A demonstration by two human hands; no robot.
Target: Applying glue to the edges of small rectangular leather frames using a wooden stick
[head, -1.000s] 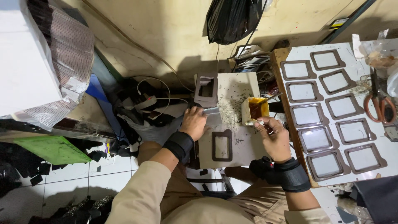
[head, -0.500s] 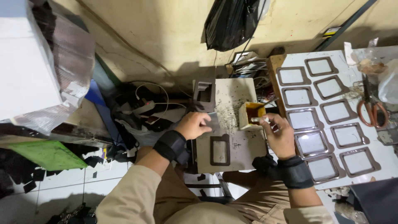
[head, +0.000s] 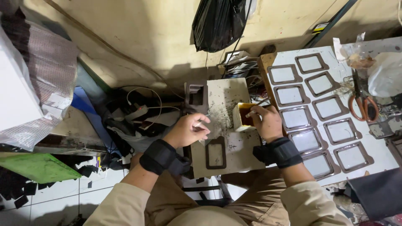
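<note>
Head view, looking down. Biggest thing: white board (head: 379,146) on the right, carrying rows of brown rectangular frames (head: 329,107) with pale centres; its near right corner is covered by a dark object, too dim to identify. Far left, a white bundle with mesh wrap (head: 46,71), cut off by the picture edge. Black plastic bag (head: 217,23) hangs on the far wall. Green sheet (head: 37,166) lies near left on the tiled floor among black scraps. Centre: small pale work slab (head: 238,150), speckled with dark bits, with one brown frame piece (head: 215,153) lying flat on it, just near of the left hand. A dark stack of cut frames (head: 195,95) stands at the slab's far left corner. Tangle of white cables and a plug strip (head: 140,111) left of the slab, partly buried in dark clutter. Orange-handled scissors (head: 362,106) on the board's far right, beside a clear bag.

Left hand (head: 186,130), black wrist wrap, fingers curled together pinching a thin greyish sheet (head: 211,123) over the slab; sheet edges hard to make out. Right hand (head: 266,122), also wrapped, fingers closed around a small pale stick (head: 252,113) whose tip is inside an open yellow-stained glue pot (head: 240,118); the hand blocks the pot's right side.
</note>
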